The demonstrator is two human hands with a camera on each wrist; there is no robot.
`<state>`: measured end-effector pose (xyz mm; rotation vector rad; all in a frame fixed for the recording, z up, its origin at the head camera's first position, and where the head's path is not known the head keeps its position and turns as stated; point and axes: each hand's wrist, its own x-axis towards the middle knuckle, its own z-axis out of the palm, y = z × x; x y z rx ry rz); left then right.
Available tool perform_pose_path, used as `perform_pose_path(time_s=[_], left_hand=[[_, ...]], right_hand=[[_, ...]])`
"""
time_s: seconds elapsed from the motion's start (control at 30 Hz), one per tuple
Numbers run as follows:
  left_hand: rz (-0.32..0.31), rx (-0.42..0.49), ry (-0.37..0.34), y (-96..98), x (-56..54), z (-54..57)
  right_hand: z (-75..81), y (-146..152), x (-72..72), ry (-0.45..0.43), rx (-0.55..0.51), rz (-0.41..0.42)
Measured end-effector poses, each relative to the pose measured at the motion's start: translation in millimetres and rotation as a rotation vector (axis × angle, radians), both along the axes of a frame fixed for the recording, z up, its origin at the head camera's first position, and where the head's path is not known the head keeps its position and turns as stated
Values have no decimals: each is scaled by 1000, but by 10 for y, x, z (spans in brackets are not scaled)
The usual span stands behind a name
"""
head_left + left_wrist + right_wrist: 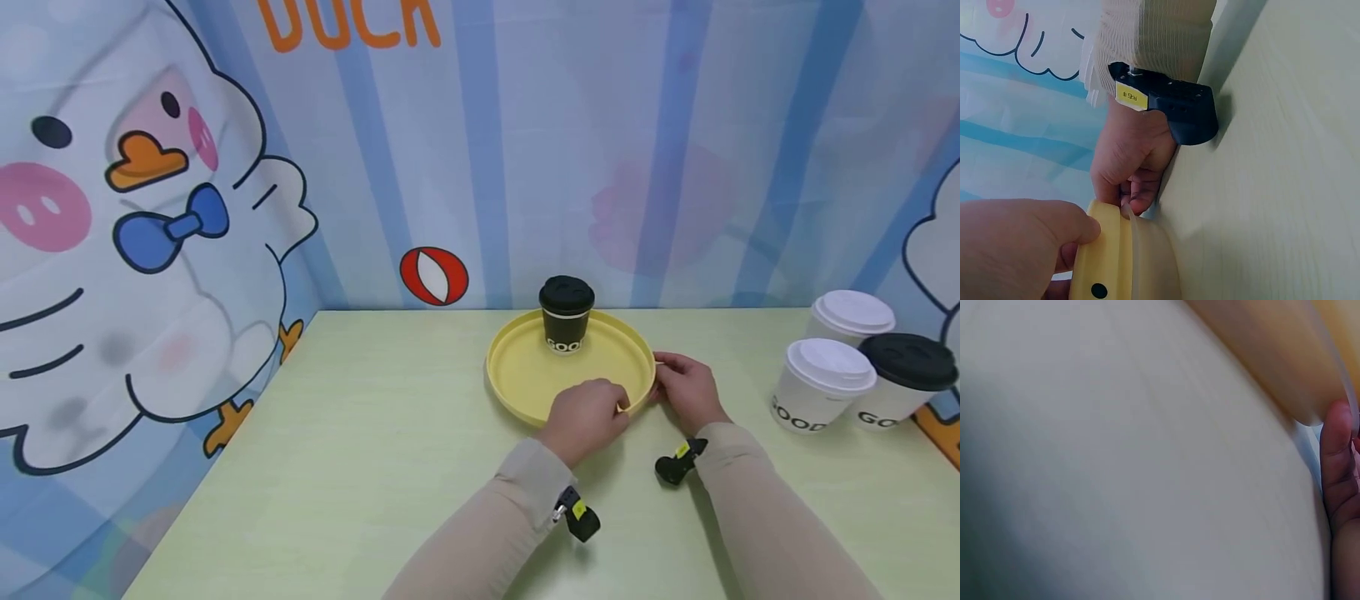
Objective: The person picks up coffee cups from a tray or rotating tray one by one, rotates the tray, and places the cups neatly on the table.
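A round yellow tray (525,379) with a raised rim sits on the table. A small black paper cup (566,327) with a black lid stands upright on the tray's far part. At the near right rim, my left hand (587,419) pinches the edge; in the left wrist view its thumb (1075,224) presses on the rim. My right hand (687,390) holds the right rim, with curled fingers partly hidden behind it. The right wrist view shows only a little of that hand (1340,469) against the tray's outer wall (1279,369).
To the right stand two white cups with white lids, a front one (821,387) and a rear one (851,315). Beside them is a white cup with a black lid (903,379). A printed duck backdrop (525,150) rises along the table's back edge.
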<state>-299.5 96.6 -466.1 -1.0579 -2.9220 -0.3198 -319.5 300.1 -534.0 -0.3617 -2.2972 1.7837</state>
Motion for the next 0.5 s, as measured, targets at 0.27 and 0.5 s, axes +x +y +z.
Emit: perform_pose_path(time_s=[0.27, 0.5], left_hand=[[-56, -30, 41, -153, 27, 47], [-65, -38, 40, -229, 19, 30]], right_hand=[[-11, 6, -2, 8, -15, -1], [-11, -6, -4, 8, -23, -8]])
